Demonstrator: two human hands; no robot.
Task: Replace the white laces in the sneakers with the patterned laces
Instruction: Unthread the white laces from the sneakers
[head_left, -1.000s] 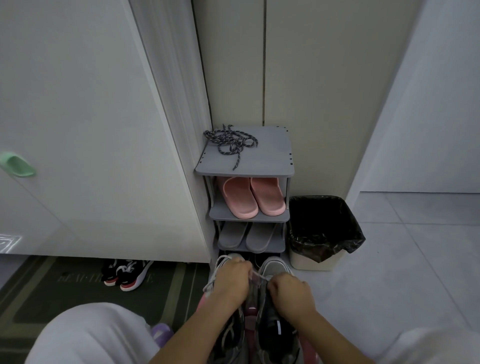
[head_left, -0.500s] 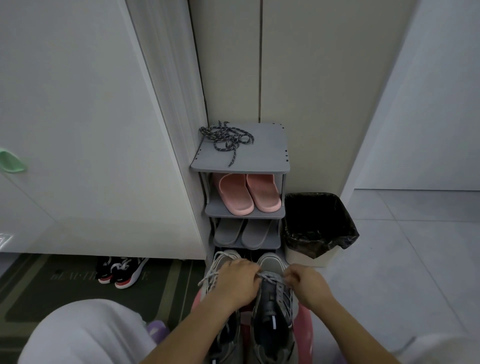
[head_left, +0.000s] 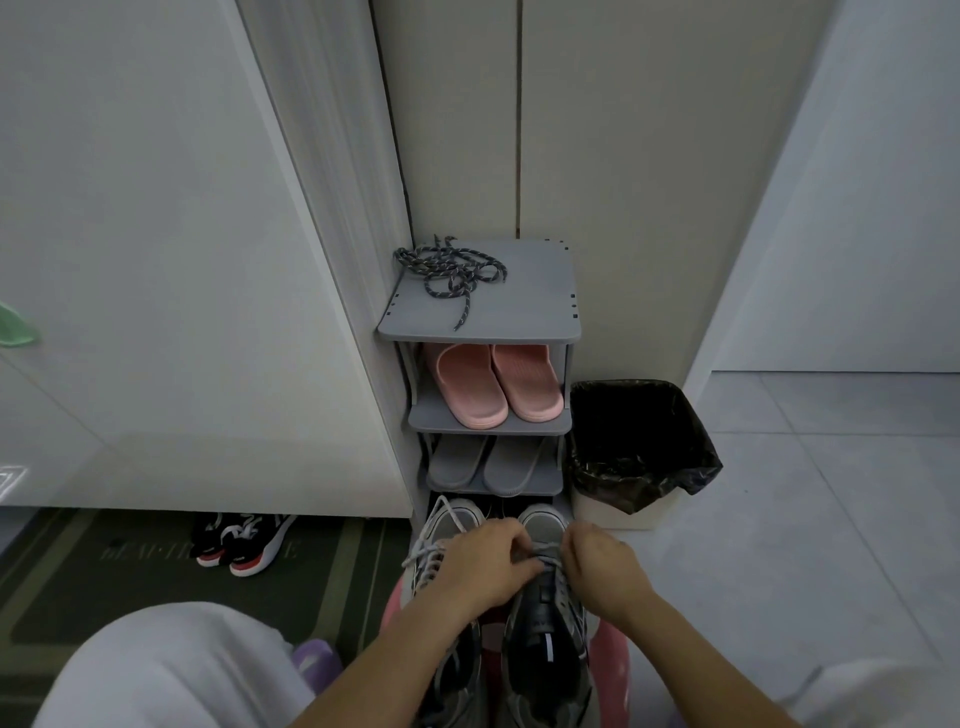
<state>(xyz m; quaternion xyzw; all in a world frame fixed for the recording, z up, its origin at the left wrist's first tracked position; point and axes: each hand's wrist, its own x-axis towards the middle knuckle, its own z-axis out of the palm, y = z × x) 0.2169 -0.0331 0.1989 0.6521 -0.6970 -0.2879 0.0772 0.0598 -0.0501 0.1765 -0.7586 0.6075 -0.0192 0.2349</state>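
Pinching the white lace (head_left: 546, 553) at the toe end of the right sneaker (head_left: 545, 642), left hand (head_left: 485, 564) and right hand (head_left: 600, 569) curled tight; patterned laces (head_left: 449, 271) lay well ahead on the rack (head_left: 530, 293).

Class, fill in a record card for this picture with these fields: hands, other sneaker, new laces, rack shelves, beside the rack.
Hands: left hand and right hand both grip the white lace of the right-hand grey sneaker, fingers curled.
Other sneaker: left-hand grey sneaker beside it, white-laced, loops loose.
New laces: dark patterned laces heaped on the top shelf of the grey shoe rack, untouched.
Rack shelves: pink slippers above grey slippers.
Beside the rack: bin with black liner, on its right.
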